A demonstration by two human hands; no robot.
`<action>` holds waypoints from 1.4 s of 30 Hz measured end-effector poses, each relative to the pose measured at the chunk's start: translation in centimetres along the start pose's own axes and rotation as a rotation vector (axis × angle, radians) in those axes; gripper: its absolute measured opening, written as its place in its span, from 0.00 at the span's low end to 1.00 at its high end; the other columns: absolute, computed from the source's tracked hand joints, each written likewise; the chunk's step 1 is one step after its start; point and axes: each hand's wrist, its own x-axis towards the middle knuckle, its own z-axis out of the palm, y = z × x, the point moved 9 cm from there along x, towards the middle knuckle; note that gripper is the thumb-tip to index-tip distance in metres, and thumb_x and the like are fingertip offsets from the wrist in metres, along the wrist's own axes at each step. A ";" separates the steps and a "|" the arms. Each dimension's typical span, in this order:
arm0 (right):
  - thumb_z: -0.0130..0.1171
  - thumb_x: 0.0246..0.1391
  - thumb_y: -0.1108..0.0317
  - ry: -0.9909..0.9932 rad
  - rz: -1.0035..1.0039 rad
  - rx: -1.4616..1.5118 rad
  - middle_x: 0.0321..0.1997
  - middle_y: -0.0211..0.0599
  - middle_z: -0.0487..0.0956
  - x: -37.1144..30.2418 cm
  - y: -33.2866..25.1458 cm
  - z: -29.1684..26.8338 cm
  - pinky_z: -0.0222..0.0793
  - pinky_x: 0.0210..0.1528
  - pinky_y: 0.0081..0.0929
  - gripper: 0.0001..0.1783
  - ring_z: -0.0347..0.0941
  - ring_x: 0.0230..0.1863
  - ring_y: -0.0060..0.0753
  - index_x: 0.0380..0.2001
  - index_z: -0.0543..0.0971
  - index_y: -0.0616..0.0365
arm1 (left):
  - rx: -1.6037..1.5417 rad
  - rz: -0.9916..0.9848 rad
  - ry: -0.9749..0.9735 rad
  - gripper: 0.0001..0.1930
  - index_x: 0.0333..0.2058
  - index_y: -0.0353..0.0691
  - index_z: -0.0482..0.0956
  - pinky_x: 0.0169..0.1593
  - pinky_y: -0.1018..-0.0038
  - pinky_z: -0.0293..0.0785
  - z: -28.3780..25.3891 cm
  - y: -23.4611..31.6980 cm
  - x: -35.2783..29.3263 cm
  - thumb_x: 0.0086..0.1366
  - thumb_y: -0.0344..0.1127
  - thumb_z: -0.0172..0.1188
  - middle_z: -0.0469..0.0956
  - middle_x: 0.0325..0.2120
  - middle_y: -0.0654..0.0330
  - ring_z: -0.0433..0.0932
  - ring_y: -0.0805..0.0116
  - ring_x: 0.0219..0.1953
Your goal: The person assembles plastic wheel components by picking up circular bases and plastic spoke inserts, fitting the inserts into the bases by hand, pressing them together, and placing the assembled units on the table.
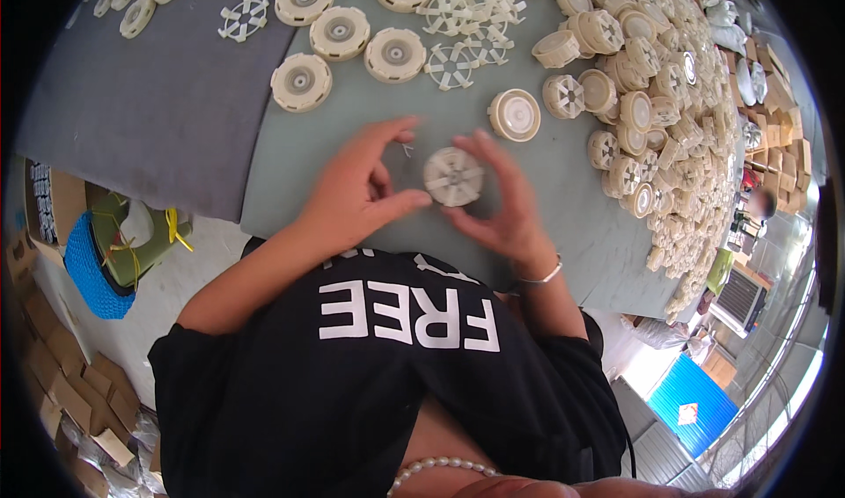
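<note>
A round cream plastic part with a spoked face stands in front of my body, over the green table. My right hand grips it by the edge between thumb and fingers. To its left, my left hand has its thumb and forefinger spread apart. That thumb's tip comes close to the part's rim; whether it touches I cannot tell. Near the left fingertips is a tiny pale piece, too small to name. Just beyond my right hand lies a round cream cap with a smooth pale disc in its middle.
A large heap of round cream parts covers the table's right side. Several ring-shaped housings and a pile of spoked plastic inserts lie at the far side. A dark grey mat is at left; a chair stands below it.
</note>
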 end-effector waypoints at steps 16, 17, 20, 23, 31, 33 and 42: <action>0.72 0.46 0.69 0.137 0.315 -0.362 0.50 0.36 0.79 2.1 3.5 -4.8 0.74 0.41 0.28 0.30 0.75 0.38 0.33 0.55 0.78 0.56 | 0.789 0.144 0.255 0.36 0.64 0.47 0.67 0.50 0.61 0.79 -3.6 2.4 5.7 0.58 0.38 0.70 0.70 0.60 0.57 0.76 0.53 0.56; 0.72 0.46 0.69 0.139 0.316 -0.360 0.50 0.36 0.79 1.6 3.9 -5.1 0.74 0.41 0.28 0.30 0.75 0.38 0.33 0.55 0.78 0.56 | 0.802 0.132 0.220 0.35 0.63 0.46 0.68 0.49 0.62 0.79 -3.2 2.3 5.0 0.57 0.38 0.70 0.70 0.59 0.58 0.77 0.53 0.55; 0.75 0.44 0.65 -0.151 0.343 -0.143 0.50 0.37 0.77 0.6 5.1 -3.3 0.73 0.40 0.30 0.31 0.75 0.39 0.34 0.54 0.78 0.55 | 0.735 0.147 0.141 0.35 0.63 0.46 0.69 0.48 0.62 0.79 -2.3 1.9 2.7 0.56 0.39 0.72 0.71 0.57 0.57 0.77 0.53 0.53; 0.75 0.43 0.64 0.048 0.179 -0.291 0.50 0.37 0.77 3.1 2.8 -3.1 0.74 0.41 0.31 0.32 0.76 0.42 0.36 0.53 0.78 0.55 | 0.717 0.201 0.189 0.36 0.62 0.45 0.71 0.47 0.62 0.78 -1.8 2.2 1.6 0.54 0.41 0.73 0.71 0.54 0.56 0.78 0.53 0.50; 0.76 0.40 0.66 0.279 0.082 -0.399 0.53 0.38 0.79 4.4 2.7 -9.5 0.74 0.54 0.39 0.31 0.77 0.50 0.46 0.51 0.79 0.52 | 0.708 0.305 0.208 0.36 0.60 0.44 0.73 0.45 0.64 0.79 -1.8 1.3 1.0 0.52 0.43 0.75 0.72 0.53 0.56 0.78 0.55 0.49; 0.77 0.40 0.68 0.599 0.071 -0.854 0.48 0.37 0.81 3.1 1.0 -16.3 0.75 0.51 0.37 0.31 0.77 0.48 0.43 0.51 0.79 0.52 | 0.687 0.324 0.200 0.36 0.60 0.44 0.73 0.44 0.65 0.79 -1.8 1.5 1.0 0.51 0.43 0.75 0.73 0.53 0.56 0.78 0.55 0.49; 0.69 0.52 0.58 0.398 0.124 -0.478 0.53 0.44 0.77 12.0 5.7 -6.0 0.75 0.47 0.38 0.31 0.76 0.47 0.49 0.58 0.74 0.54 | 0.722 0.471 0.199 0.35 0.59 0.45 0.74 0.40 0.67 0.79 -1.1 2.6 1.5 0.51 0.42 0.74 0.73 0.53 0.59 0.80 0.60 0.46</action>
